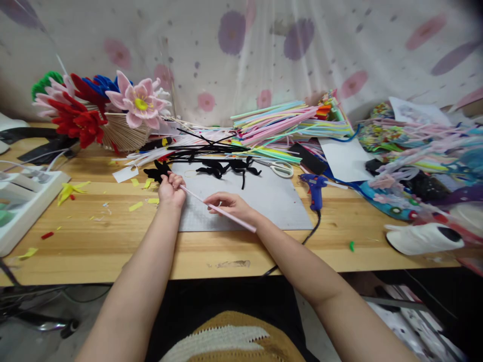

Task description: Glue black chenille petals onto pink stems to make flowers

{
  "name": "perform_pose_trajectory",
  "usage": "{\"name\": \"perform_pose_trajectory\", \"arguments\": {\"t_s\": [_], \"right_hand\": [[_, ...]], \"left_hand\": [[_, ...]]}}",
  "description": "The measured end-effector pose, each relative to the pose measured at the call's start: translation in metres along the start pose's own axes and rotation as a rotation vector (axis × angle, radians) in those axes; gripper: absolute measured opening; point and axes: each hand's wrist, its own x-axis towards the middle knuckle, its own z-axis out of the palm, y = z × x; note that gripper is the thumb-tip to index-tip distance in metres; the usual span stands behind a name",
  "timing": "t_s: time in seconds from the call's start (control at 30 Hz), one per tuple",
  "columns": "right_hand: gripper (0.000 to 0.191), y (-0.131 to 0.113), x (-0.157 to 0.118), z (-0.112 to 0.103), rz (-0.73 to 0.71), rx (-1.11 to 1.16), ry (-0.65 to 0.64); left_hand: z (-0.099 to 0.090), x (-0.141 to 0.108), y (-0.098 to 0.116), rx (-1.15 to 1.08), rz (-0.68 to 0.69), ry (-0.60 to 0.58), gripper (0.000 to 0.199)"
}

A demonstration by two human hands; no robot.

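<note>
My left hand (pixel 172 189) is closed around the thin end of a pale pink stick (pixel 236 219), and a black fuzzy flower shape (pixel 157 171) sticks out just beyond its fingers. With fingers pinched, my right hand (pixel 228 205) grips the same stick further down, above the grey mat (pixel 264 201). The stick slants down to the right, past my right wrist. Several black fuzzy pieces (pixel 213 169) lie along the mat's back edge, near black pipe cleaners (pixel 204 146).
Scissors (pixel 281 169) and a blue glue gun (pixel 315 190) lie to the right. Behind are bundles of coloured pipe cleaners (pixel 279 123). Fuzzy flowers (pixel 139 103) stand at back left, a white box (pixel 33 201) at far left. A white object (pixel 424 239) sits at front right.
</note>
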Motion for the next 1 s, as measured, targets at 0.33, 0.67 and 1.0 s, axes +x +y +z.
{"name": "perform_pose_trajectory", "arguments": {"t_s": [0.33, 0.67, 1.0], "right_hand": [[0.023, -0.005, -0.005, -0.006, 0.070, 0.153, 0.092], [0.024, 0.009, -0.005, -0.022, 0.112, 0.211, 0.119], [0.032, 0.011, -0.007, -0.035, 0.130, 0.338, -0.032]], "left_hand": [[0.001, 0.000, -0.003, 0.120, 0.051, -0.005, 0.038], [0.005, -0.025, -0.029, 0.628, -0.010, -0.019, 0.031], [0.002, -0.024, -0.029, 0.717, 0.062, -0.015, 0.024]]}}
